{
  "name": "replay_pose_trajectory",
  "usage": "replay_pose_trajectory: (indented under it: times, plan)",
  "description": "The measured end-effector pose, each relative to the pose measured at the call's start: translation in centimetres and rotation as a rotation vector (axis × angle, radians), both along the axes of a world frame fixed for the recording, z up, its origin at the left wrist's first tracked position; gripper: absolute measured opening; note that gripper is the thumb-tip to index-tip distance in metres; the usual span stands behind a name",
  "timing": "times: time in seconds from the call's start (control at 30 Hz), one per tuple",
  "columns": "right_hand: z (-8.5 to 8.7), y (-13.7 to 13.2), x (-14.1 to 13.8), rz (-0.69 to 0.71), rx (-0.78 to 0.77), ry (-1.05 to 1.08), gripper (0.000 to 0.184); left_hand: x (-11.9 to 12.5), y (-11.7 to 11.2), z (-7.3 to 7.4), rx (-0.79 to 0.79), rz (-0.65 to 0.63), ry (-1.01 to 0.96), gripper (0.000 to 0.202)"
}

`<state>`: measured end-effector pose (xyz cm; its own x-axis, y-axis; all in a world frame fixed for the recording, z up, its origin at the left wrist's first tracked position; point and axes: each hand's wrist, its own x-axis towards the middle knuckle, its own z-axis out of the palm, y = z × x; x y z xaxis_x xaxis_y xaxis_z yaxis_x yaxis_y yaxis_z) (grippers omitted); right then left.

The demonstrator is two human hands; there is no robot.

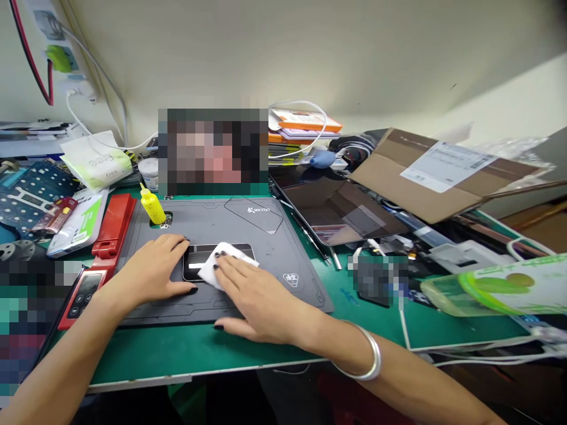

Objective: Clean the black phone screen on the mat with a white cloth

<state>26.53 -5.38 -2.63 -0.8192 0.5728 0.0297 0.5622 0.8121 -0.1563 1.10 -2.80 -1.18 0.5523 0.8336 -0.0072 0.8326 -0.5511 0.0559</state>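
Note:
A black phone [199, 260] lies flat on a dark grey work mat [248, 224] in the middle of the green bench. My left hand [153, 268] cups the phone's left end, thumb and fingers curled round it. My right hand [254, 295] lies flat with its fingers pressing a white wipe [224, 260] onto the phone's screen. A silver bangle [370, 354] sits on my right wrist.
A yellow squeeze bottle [152, 205] stands at the mat's far left corner, beside a red tool [110, 227]. A dark tablet [341, 206] and a cardboard box [438, 177] lie to the right. Tweezers [310, 236], cables and a green packet [500, 286] crowd the right side.

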Motion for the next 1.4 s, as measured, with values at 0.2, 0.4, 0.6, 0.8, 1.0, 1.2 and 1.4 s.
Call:
replay_pose_trajectory:
  times: [0.2, 0.4, 0.6, 0.8, 1.0, 1.2, 1.4]
  plan:
    - [-0.5, 0.5, -0.2, -0.049, 0.007, -0.011, 0.08, 0.0, 0.0, -0.1, 0.002, 0.001, 0.004, 0.071]
    - [0.1, 0.7, 0.0, -0.178, 0.035, -0.017, 0.078, 0.1, -0.1, 0.0, -0.002, 0.005, 0.0, 0.071]
    - [-0.3, 0.7, -0.3, 0.014, -0.028, 0.039, 0.078, -0.1, 0.0, -0.1, 0.002, 0.0, -0.013, 0.071]
    - [-0.1, 0.8, 0.1, -0.12, 0.047, 0.042, 0.066, 0.0, 0.0, 0.0, -0.003, 0.002, 0.004, 0.072]
    - [-0.2, 1.2, 0.2, 0.053, -0.009, 0.089, 0.06, 0.1, 0.0, 0.1, 0.001, 0.004, 0.03, 0.072]
    - [0.2, 0.7, 0.0, -0.114, 0.019, 0.003, 0.07, 0.2, -0.1, 0.2, -0.002, 0.007, 0.064, 0.076]
    - [-0.1, 0.9, 0.1, 0.087, 0.028, 0.046, 0.067, 0.5, -0.2, 0.2, -0.018, 0.022, 0.071, 0.078]
